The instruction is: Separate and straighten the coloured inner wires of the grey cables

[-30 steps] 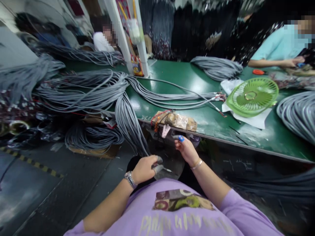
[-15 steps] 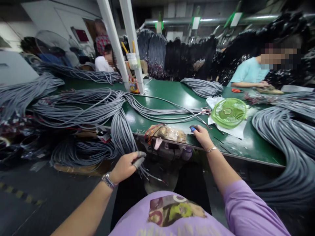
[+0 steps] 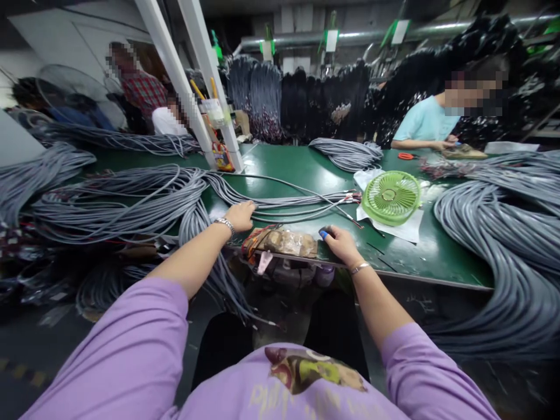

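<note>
Cables (image 3: 280, 205) lie fanned across the green table (image 3: 306, 166), none lifted clear; left hand (image 3: 241, 214) rests on them, fingers curled but grip unclear, right hand (image 3: 340, 244) pinches a small dark piece at the table edge.

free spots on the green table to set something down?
Bare green table between the white post, the far cable coil and the green fan; another strip in front of the fan. Crowded: left cable bundles, right cable pile.
</note>
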Demonstrator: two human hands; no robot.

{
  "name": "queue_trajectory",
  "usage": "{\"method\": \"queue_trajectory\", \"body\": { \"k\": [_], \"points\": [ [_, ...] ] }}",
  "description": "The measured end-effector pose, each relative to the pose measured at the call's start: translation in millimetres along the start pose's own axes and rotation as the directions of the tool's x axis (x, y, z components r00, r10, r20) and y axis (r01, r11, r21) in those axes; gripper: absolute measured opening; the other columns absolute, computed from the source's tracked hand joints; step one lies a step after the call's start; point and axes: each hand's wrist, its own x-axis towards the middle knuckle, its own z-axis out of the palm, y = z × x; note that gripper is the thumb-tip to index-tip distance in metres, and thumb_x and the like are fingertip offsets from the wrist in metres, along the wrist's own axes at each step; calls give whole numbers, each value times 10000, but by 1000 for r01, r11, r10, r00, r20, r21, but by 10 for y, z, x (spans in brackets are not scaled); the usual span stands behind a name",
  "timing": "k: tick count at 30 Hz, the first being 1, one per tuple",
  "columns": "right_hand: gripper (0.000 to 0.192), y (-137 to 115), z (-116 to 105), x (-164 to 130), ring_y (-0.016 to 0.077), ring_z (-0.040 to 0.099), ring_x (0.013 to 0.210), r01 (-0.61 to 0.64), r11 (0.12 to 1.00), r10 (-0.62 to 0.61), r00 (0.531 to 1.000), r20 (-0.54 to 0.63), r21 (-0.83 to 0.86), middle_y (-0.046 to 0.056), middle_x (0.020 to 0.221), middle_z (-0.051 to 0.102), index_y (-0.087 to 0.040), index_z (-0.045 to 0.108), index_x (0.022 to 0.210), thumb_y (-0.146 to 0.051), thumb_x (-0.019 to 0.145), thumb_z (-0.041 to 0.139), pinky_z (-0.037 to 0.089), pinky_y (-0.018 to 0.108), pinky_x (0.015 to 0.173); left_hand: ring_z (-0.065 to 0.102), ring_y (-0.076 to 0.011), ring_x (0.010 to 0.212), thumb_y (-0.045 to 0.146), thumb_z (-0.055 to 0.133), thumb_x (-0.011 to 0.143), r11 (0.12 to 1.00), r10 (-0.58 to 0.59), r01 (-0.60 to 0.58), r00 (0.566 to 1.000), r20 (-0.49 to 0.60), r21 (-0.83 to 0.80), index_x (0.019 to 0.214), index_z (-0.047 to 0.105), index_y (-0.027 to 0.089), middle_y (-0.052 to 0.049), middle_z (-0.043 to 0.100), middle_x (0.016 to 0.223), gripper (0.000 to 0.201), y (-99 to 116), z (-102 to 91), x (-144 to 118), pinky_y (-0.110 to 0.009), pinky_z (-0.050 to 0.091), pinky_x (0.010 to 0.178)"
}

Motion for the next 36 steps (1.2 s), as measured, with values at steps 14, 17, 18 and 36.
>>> {"method": "queue_trajectory", "body": {
  "k": [14,17,18,36],
  "points": [
    [251,50,23,12,195,596,732,-13,996,16,999,-35,83,47,780,694,-188,690,830,-378,846,526,406,286,657,600,-271,1116,316,529,710,998,40,-35,993,110,-48,1286,525,159,-124,616,1245,597,-80,0,259,-348,445,943],
    [235,10,9,-5,186,585,736,2,998,1,999,-36,61,44,774,688,-191,682,805,-359,855,526,399,278,665,635,-288,1008,403,500,740,997,82,-80,986,146,-19,1102,623,158,-133,677,1087,454,-91,-54,231,-360,466,861],
    [223,-11,0,-13,180,585,741,11,998,-10,1000,-29,60,41,786,690,-193,681,812,-345,859,525,398,276,677,638,-287,990,421,476,759,995,98,-99,982,163,-1,1046,633,166,-133,683,1058,415,-105,-56,209,-355,466,842],
    [213,-102,-49,-9,160,572,737,-38,997,40,999,-22,68,10,809,690,-215,683,846,-378,861,547,388,253,650,660,-285,842,398,453,778,986,-21,-26,960,280,163,1097,544,199,-94,714,951,386,-284,-19,130,-319,424,667]
  ]
}}
